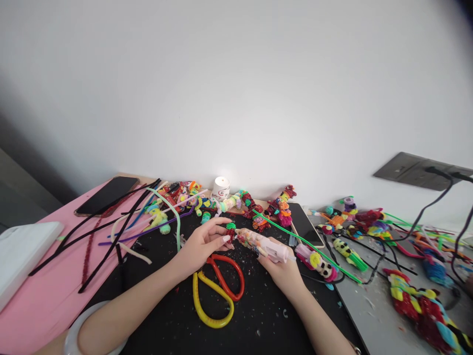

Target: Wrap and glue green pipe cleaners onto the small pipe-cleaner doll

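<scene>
My left hand [209, 241] pinches a small fuzzy piece [231, 232] with a green top and glittery dark red below. Wrapped in my right hand [279, 268] is a pale pink hot glue gun [273, 249] with a patterned barrel. Its nozzle points left and is close to the red part of the piece; whether they touch I cannot tell. Just below my hands, scissors with one yellow and one red handle loop [213, 323] lie on the black mat [254, 320]. Their blades are hidden under my left hand.
Loose pipe cleaners [111, 251] and a dark phone [107, 196] lie at left. A paper cup [220, 187] stands by the wall among several fuzzy figures. Another phone [306, 224] is behind my right hand. More figures [349, 254] and black cables [424, 217] spread at right.
</scene>
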The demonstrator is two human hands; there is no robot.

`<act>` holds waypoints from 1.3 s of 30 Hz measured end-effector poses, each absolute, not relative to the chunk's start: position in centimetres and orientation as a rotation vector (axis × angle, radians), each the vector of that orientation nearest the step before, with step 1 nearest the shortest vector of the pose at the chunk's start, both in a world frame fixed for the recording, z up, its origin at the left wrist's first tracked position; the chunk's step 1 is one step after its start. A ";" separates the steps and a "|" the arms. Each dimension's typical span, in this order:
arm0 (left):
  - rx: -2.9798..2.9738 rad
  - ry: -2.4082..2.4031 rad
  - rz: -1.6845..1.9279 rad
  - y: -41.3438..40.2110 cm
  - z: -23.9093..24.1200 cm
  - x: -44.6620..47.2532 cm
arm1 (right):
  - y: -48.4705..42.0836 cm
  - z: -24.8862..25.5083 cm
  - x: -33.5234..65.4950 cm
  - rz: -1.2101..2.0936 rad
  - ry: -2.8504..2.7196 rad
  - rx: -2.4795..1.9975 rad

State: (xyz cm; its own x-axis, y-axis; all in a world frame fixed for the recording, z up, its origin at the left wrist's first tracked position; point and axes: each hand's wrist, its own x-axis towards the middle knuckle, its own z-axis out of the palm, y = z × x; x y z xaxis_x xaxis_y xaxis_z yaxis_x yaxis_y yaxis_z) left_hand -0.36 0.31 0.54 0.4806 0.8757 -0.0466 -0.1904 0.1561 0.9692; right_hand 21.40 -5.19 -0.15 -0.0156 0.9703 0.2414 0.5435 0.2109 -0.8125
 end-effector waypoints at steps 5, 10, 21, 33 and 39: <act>1.158 0.749 0.885 0.2 0.8 -0.4 | -5.2 -0.6 21.5 0.619 -1.647 -1.464; 1.166 0.776 0.928 0.3 0.7 -0.4 | -5.2 -1.0 21.8 0.602 -1.639 -1.452; 1.119 0.817 0.972 0.3 0.8 -0.6 | -5.2 -0.1 21.8 0.586 -1.700 -1.531; 1.202 1.054 1.288 0.7 0.8 -0.9 | -5.7 0.9 21.6 0.245 -2.090 -1.539; 1.315 1.011 1.191 0.1 0.8 -0.7 | -4.3 0.3 23.5 -0.113 -1.791 -1.599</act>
